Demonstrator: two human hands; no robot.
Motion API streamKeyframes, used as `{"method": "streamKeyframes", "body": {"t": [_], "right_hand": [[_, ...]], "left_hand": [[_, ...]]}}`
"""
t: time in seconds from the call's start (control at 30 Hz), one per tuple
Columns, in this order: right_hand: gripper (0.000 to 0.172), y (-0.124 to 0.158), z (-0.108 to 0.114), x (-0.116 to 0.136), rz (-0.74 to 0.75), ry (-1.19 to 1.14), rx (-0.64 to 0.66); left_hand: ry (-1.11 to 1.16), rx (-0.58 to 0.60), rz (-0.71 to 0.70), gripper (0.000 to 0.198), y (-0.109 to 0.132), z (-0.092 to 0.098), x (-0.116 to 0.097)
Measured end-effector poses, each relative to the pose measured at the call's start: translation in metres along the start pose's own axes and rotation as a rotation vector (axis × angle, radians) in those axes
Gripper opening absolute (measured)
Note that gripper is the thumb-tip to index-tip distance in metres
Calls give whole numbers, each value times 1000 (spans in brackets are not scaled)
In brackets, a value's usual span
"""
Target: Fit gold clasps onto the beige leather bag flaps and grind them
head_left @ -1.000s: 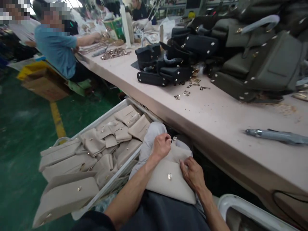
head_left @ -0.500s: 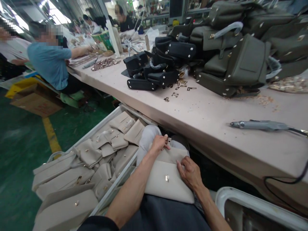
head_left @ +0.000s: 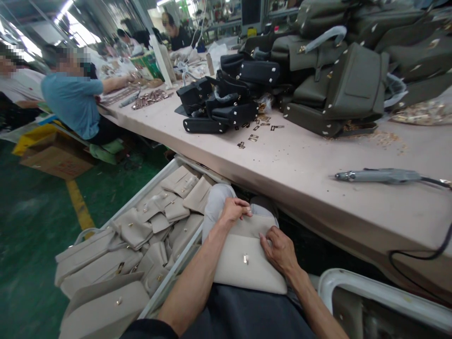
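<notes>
A beige handbag lies across my lap with its flap lifted away toward my knees. On its front sits a small metal turn-lock. My left hand is closed at the far edge of the flap, thumb and fingers pinched together there. The metal fitting on that edge is hidden by this hand. My right hand grips the bag's right side, its fingers curled over the edge where flap and body meet.
Left of my legs, a white-rimmed bin holds several beige bags. An electric screwdriver lies on the table. Black bags, olive bags and loose metal plates are behind it. Another white bin stands at right. A co-worker sits far left.
My left fingers have shifted slightly over the flap's far edge, covering the metal fitting that showed there before. My right hand stays on the bag. The view has turned slightly.
</notes>
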State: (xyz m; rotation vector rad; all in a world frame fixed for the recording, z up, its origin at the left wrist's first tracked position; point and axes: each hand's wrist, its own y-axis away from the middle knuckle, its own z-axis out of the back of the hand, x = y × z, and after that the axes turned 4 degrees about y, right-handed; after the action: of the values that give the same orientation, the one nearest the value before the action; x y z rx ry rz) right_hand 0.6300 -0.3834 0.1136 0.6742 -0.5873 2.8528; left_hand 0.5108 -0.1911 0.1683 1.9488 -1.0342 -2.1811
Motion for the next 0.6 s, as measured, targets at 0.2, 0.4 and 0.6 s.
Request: {"method": "streamKeyframes", "body": {"t": [0.2, 0.4, 0.6], "right_hand": [[33, -1, 3, 1, 8, -2, -16], [32, 1, 2, 1, 18, 7, -17], [34, 6, 3, 1, 50, 60, -55]], "left_hand": [[-99, 41, -1, 15, -3, 0, 0], [-256, 0, -106, 9, 7, 0, -2], [-362, -338, -323, 14, 0, 25, -35]]}}
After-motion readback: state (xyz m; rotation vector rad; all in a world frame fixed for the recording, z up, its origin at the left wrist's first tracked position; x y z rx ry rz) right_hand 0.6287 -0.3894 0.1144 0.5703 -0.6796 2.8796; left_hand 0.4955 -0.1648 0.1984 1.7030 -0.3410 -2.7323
